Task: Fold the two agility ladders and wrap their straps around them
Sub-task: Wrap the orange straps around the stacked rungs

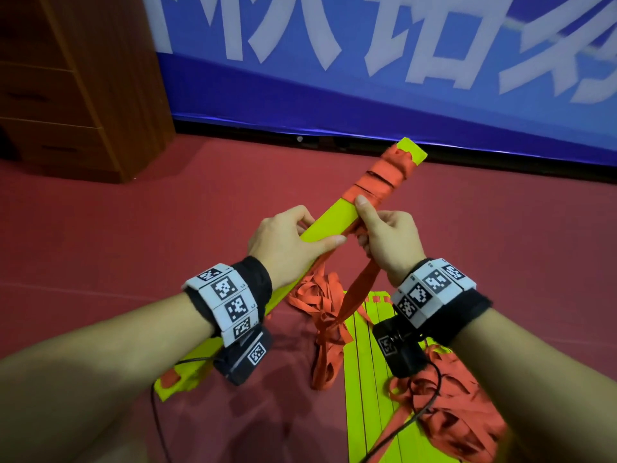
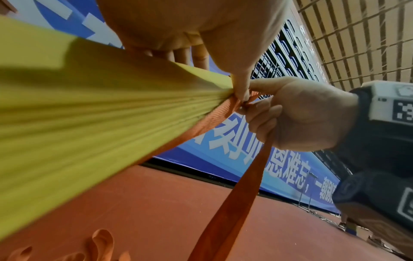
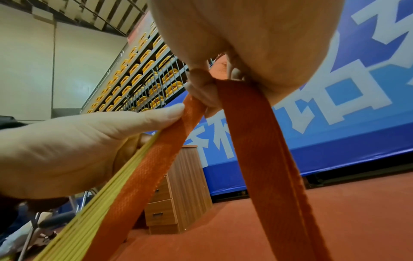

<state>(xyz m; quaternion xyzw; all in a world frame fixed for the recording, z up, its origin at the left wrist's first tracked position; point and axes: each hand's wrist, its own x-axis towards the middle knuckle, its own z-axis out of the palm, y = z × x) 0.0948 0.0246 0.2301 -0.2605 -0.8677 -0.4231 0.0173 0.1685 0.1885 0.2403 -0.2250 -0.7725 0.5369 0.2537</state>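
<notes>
The left hand (image 1: 287, 238) has its fingers curled round the folded yellow ladder (image 1: 329, 225), which tilts toward 1 o'clock; the right hand (image 1: 387, 242) pinches its orange strap (image 1: 362, 289) against it. The second ladder (image 1: 370, 379) lies on the red floor (image 1: 167, 228) at 6 o'clock

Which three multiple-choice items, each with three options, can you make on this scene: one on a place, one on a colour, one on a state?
1. Where does the second ladder lie?
A. on the red floor
B. on the wooden cabinet
C. in the left hand

2. What colour is the strap?
A. blue
B. orange-red
C. white

3. How is the held bundle wrapped?
A. fully
B. not at all
C. only near its far end

Key: 1 A, the second ladder rests on the red floor. 2 B, the strap in the right hand is orange-red. 3 C, the held bundle, gripped by the left hand, stays bare yellow below the coils.
</notes>
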